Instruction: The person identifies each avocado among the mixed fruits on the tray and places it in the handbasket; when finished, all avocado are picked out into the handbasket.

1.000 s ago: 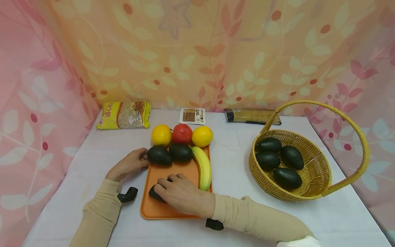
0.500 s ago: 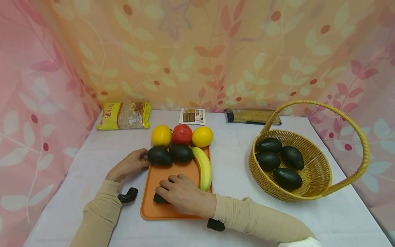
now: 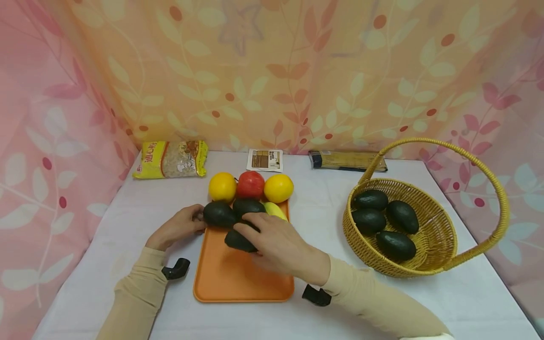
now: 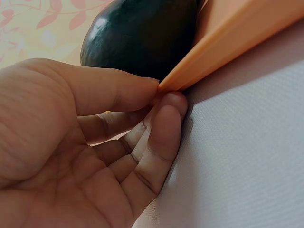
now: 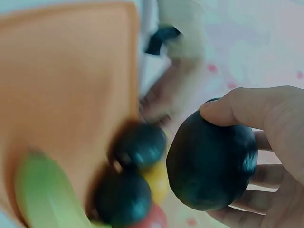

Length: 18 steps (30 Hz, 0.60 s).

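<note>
Gripping one avocado [image 3: 239, 240] in your right hand [image 3: 282, 247], left hand [image 3: 178, 226] pinching the tray [image 3: 238, 283], you likely carry it next to the basket [image 3: 442, 264].

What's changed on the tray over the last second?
The right hand, gripping an avocado, has lifted it off the orange tray's near end and carried it toward the far fruit row, covering most of the banana. The left hand still pinches the tray's edge; the basket is unchanged.

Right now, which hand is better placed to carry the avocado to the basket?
The right hand: it already grips the avocado and is nearer the basket. The left hand pinches the tray edge.
</note>
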Each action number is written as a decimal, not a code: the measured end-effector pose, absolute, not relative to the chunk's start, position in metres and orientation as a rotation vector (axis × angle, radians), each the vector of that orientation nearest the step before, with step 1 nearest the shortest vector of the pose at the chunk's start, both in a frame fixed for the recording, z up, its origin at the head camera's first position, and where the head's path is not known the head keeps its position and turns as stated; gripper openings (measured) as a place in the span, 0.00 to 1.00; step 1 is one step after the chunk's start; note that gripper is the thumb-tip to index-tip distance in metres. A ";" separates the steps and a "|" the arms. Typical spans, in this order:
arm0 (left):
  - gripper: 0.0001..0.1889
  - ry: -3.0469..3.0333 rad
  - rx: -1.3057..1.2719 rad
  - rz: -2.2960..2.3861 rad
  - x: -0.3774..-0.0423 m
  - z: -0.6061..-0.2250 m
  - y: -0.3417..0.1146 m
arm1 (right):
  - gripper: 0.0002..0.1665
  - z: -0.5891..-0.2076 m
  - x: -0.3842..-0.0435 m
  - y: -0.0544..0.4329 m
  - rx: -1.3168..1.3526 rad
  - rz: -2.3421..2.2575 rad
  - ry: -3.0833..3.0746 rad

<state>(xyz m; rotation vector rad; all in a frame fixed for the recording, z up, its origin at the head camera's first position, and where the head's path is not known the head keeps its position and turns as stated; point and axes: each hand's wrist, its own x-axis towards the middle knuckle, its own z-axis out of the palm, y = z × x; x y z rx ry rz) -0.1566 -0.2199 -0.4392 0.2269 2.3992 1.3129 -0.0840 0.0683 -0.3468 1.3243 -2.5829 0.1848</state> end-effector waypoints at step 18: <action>0.18 2.410 0.204 1.292 -0.158 -0.440 -0.220 | 0.39 -0.299 -0.096 0.213 0.674 0.312 -2.532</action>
